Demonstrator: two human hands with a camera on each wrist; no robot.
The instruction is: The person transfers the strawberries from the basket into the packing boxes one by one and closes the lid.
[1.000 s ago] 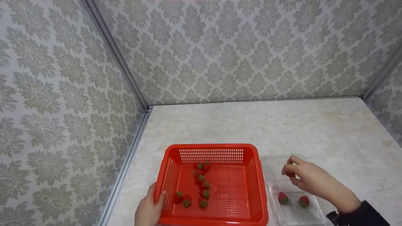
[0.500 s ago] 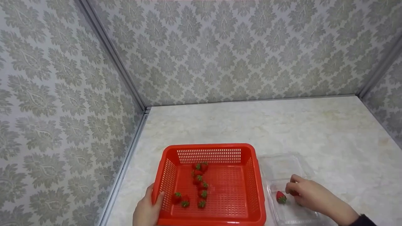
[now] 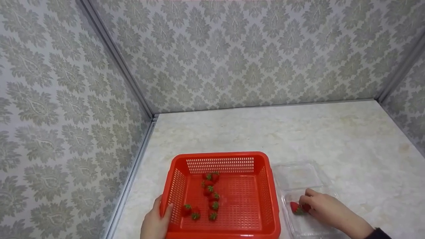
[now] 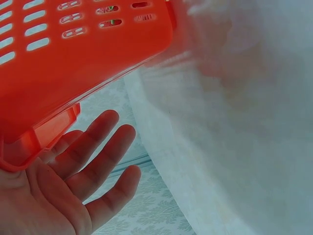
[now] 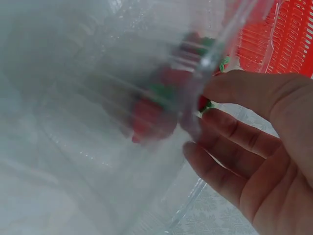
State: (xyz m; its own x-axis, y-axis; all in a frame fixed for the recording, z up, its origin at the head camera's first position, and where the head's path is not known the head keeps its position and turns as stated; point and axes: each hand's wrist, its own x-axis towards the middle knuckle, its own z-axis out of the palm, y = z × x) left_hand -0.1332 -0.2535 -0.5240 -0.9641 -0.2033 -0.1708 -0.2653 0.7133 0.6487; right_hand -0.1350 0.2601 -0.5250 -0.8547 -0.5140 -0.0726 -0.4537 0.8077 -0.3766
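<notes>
The right hand (image 3: 327, 208) pinches a strawberry (image 3: 306, 207) between thumb and fingers inside a clear plastic clamshell (image 3: 310, 229), toward about ten o'clock of its base; a second strawberry (image 3: 294, 206) lies just beside it at nine o'clock, its leafy cap (image 3: 299, 211) facing five o'clock. I cannot tell whether the fruit is real. Either way it should be light; real flesh would be soft and easily bruised, and a smooth skin may slip. The best hold is likely a gentle pinch across the widest part, below the leaves. The clamshell looks thin and flexible, apt to skid or buckle if pressed, its open lid (image 3: 300, 175) lying toward twelve o'clock. At the clamshell's nine o'clock, the red plastic basket (image 3: 229, 234) holds more strawberries (image 3: 208, 191). The left hand (image 3: 155, 221) grips its eight o'clock side, thumb over the rim and fingers spread outside; that wall seems stiff enough to steady it by.
</notes>
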